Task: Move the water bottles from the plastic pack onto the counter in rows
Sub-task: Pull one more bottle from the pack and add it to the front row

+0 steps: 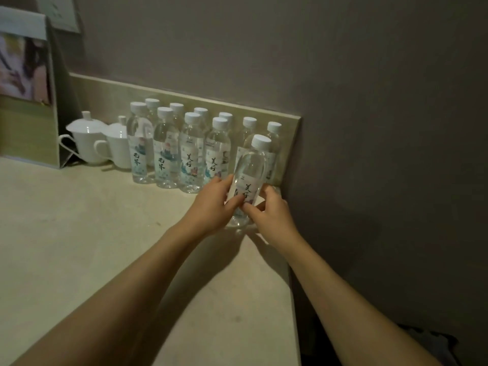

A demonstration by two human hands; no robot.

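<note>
Several clear water bottles with white caps (191, 154) stand in two rows on the pale counter (79, 233), against the low backsplash. One more bottle (250, 170), tilted slightly, rests with its base on the counter at the right end of the front row. My left hand (215, 204) grips its lower left side and my right hand (269, 210) grips its lower right side, fingers over the label. The plastic pack is out of view.
Two white lidded cups (105, 141) stand left of the bottles. A standing display card (26, 88) sits at the far left. A dark wall (369, 154) bounds the counter on the right; the counter's right edge (294, 299) drops off.
</note>
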